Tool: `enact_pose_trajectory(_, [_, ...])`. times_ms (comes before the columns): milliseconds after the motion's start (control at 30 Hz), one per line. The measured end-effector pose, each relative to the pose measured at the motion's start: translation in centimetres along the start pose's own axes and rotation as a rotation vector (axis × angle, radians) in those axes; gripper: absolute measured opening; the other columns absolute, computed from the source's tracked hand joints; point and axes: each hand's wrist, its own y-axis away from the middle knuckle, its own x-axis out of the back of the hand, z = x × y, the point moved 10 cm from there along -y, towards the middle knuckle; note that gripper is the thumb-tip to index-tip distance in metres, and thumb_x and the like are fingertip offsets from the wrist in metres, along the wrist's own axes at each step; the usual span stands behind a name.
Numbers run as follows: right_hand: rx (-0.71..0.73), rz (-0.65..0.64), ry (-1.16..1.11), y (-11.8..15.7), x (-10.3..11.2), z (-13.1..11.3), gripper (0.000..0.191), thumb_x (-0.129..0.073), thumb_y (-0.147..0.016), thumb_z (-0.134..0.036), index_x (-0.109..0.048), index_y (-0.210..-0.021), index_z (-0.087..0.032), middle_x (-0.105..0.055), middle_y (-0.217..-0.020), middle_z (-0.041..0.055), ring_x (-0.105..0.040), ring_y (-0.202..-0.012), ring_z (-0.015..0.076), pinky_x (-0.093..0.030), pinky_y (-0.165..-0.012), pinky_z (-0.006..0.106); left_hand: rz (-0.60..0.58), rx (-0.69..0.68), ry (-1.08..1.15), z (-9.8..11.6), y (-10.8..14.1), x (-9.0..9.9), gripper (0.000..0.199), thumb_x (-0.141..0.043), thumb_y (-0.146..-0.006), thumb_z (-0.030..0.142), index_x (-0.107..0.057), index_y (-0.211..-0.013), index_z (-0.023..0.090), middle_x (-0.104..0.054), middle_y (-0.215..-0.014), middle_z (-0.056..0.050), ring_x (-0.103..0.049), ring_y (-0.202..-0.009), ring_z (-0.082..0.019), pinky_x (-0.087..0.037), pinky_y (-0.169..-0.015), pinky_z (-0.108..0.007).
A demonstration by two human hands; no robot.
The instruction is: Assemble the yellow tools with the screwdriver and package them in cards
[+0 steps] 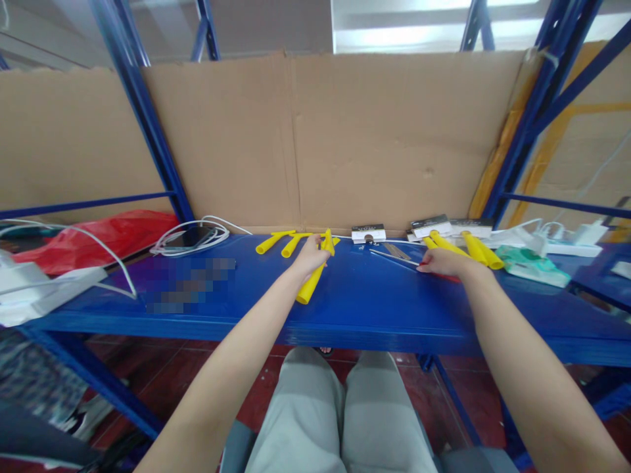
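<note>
My left hand point(311, 256) is closed round a yellow plastic piece point(310, 286) with a tapered tube, above the middle of the blue shelf point(365, 295). My right hand point(438, 261) has its fingers closed on a red-handled tool point(451, 277), whose thin metal part points left; my palm hides much of the handle. Two more yellow pieces point(269, 244) lie to the left of my left hand. Behind and beside my right hand lie several yellow tubes point(474, 249). Small metal strips point(397, 252) and tiny parts are between the hands.
A black-and-white box point(369, 233) stands at the back by the cardboard wall point(345, 138). Coiled white cable point(190, 238) and a red bag point(98, 242) are left; a green plastic bag point(532, 265) and power strip point(574, 248) are right.
</note>
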Motion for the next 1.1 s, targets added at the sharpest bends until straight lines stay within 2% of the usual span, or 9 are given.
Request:
enact_pose_trajectory(167, [-0.054, -0.021, -0.008, 0.5, 0.1, -0.4, 0.019, -0.064, -0.081, -0.037, -0.070, -0.073, -0.021, -0.066, -0.078, 0.0064, -0.064, -0.071, 0.0223, -0.047, -0.067, 0.034, 0.044, -0.012, -0.050, 0.0, 0.0, 0.5, 0.067, -0.059, -0.074, -0.002, -0.045, -0.137, 0.016, -0.057, -0.135, -0.011, -0.062, -0.111, -0.020, -0.051, -0.080, -0.022])
enact_pose_trajectory(433, [-0.033, -0.028, 0.009, 0.5, 0.1, -0.8, 0.017, -0.063, -0.081, -0.034, -0.070, -0.073, -0.021, -0.065, -0.073, 0.0046, -0.063, -0.071, 0.0216, -0.047, -0.066, 0.032, 0.041, -0.047, -0.026, -1.0, -0.9, -0.4, 0.064, -0.060, -0.074, -0.004, -0.046, -0.135, 0.011, -0.051, -0.140, -0.015, -0.057, -0.118, -0.021, -0.048, -0.092, -0.026])
enact_pose_trajectory(633, [-0.023, -0.031, 0.005, 0.7, 0.2, -1.3, 0.017, -0.063, -0.081, -0.031, -0.066, -0.067, -0.021, -0.064, -0.069, 0.0048, -0.062, -0.064, 0.0205, -0.046, -0.062, 0.032, 0.000, 0.023, -0.014, -2.0, -1.2, -1.3, 0.065, -0.070, -0.070, 0.000, -0.048, -0.131, 0.008, -0.062, -0.124, -0.019, -0.064, -0.107, -0.022, -0.050, -0.085, -0.027])
enact_pose_trajectory(767, [-0.017, -0.016, 0.000, 0.9, 0.3, -1.5, 0.017, -0.063, -0.080, -0.029, -0.065, -0.066, -0.021, -0.062, -0.067, 0.0040, -0.061, -0.062, 0.0195, -0.045, -0.061, 0.032, -0.006, 0.055, -0.019, -2.4, -1.0, -1.7, 0.063, -0.073, -0.068, 0.002, -0.051, -0.126, 0.008, -0.063, -0.121, -0.018, -0.064, -0.103, -0.021, -0.051, -0.081, -0.027])
enact_pose_trajectory(1000, [-0.001, 0.016, -0.014, 0.5, 0.2, -1.3, 0.018, -0.067, -0.077, -0.036, -0.067, -0.070, -0.019, -0.061, -0.072, 0.0044, -0.062, -0.070, 0.0208, -0.047, -0.067, 0.033, 0.046, 0.040, -0.034, -3.0, -1.7, -1.8, 0.051, -0.075, -0.067, 0.004, -0.057, -0.114, 0.010, -0.067, -0.112, -0.015, -0.066, -0.098, -0.021, -0.051, -0.080, -0.027])
enact_pose_trajectory(1100, [-0.028, 0.021, -0.026, 0.4, 0.2, -1.2, 0.015, -0.066, -0.077, -0.034, -0.068, -0.074, -0.020, -0.063, -0.074, 0.0052, -0.063, -0.073, 0.0222, -0.047, -0.069, 0.034, 0.054, 0.022, -0.043, -3.2, -2.1, -1.7, 0.047, -0.072, -0.072, 0.010, -0.057, -0.117, 0.010, -0.069, -0.108, -0.015, -0.067, -0.096, -0.021, -0.051, -0.082, -0.029])
